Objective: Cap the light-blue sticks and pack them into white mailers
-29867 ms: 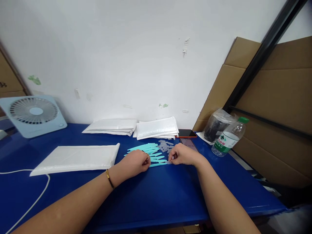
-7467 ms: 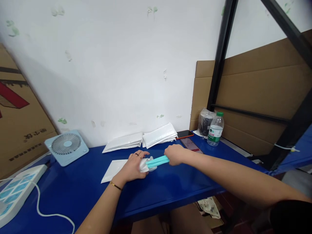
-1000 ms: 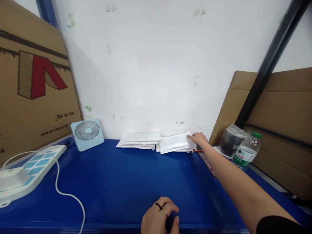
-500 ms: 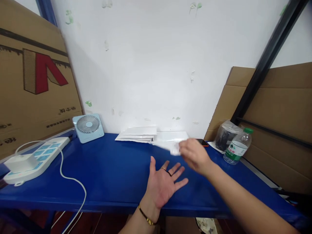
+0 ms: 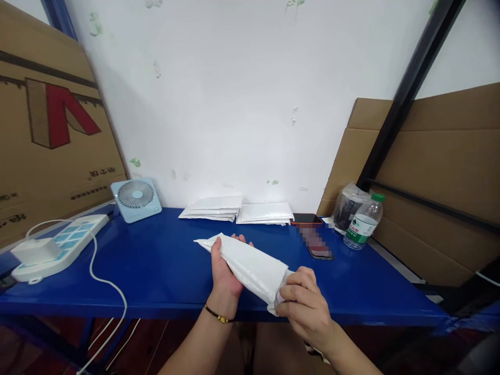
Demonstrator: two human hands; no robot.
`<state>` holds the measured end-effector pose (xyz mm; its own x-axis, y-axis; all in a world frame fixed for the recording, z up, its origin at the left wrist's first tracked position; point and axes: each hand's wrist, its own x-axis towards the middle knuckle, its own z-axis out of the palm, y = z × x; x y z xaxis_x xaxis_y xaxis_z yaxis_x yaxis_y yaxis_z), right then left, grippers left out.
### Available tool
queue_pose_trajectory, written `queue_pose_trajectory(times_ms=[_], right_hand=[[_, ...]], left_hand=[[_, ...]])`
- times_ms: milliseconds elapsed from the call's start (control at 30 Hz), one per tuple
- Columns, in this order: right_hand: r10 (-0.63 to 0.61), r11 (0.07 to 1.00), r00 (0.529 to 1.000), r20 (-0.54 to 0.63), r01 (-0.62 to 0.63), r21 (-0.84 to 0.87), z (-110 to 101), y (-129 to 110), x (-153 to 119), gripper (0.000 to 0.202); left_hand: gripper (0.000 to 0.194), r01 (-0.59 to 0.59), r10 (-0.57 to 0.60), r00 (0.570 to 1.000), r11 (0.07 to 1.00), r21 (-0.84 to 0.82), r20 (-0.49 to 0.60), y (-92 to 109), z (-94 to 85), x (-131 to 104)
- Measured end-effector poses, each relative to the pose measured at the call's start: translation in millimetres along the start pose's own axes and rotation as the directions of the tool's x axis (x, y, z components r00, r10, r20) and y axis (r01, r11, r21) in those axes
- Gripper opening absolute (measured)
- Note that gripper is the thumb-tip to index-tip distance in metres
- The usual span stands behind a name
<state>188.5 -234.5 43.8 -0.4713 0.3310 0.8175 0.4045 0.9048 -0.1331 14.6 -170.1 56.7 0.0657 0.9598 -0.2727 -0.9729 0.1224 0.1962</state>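
A white padded envelope is held above the front part of the blue table, tilted down to the right. My left hand is around its left part from beneath, thumb on the near side and fingertips showing past the far edge. At the envelope's right end, my right hand grips it with bent fingers. Part of that end is hidden behind those fingers. Against the wall lie two stacks of similar white envelopes, a left stack and a right stack.
A light-blue fan and a white power strip with a plug and cable are on the left. A phone, a blurred-out flat object, a bagged dark item and a water bottle stand or lie on the right. Cardboard flanks the table.
My right hand has brought an envelope from the stacks towards me. My left hand, spread and bare before, has closed around it. The view has shifted slightly.
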Motion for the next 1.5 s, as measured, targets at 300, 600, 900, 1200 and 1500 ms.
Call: queue_pose_trajectory(times_ms=[300,600,900,1200,1500], right_hand=[[0.922,-0.27,0.203,0.329,-0.268,0.925,44.3,36.9,12.0,0.037],[0.801,-0.582,0.105,0.589,-0.091,0.808,87.2,70.0,27.9,0.026],[0.921,-0.08,0.169,0.352,-0.8,0.594,90.4,107.2,31.2,0.04],[0.924,0.375,0.38,-0.047,-0.922,-0.094,61.7,176.8,23.6,0.049],[0.847,0.505,0.519,-0.112,-0.853,-0.13,78.4,176.0,11.3,0.041]], left_hand=[[0.045,-0.552,0.378,0.787,0.784,0.284,0.487,-1.4,36.0,5.5],[0.062,-0.834,0.335,0.529,0.378,0.403,0.78,-12.3,74.1,6.2],[0.053,-0.852,0.553,0.506,0.441,0.283,0.662,-0.7,66.1,46.7],[0.04,-0.82,0.765,0.573,0.538,0.197,0.296,69.3,20.9,84.4],[0.031,-0.598,0.562,0.801,0.767,0.233,0.205,123.2,-17.7,97.4]])
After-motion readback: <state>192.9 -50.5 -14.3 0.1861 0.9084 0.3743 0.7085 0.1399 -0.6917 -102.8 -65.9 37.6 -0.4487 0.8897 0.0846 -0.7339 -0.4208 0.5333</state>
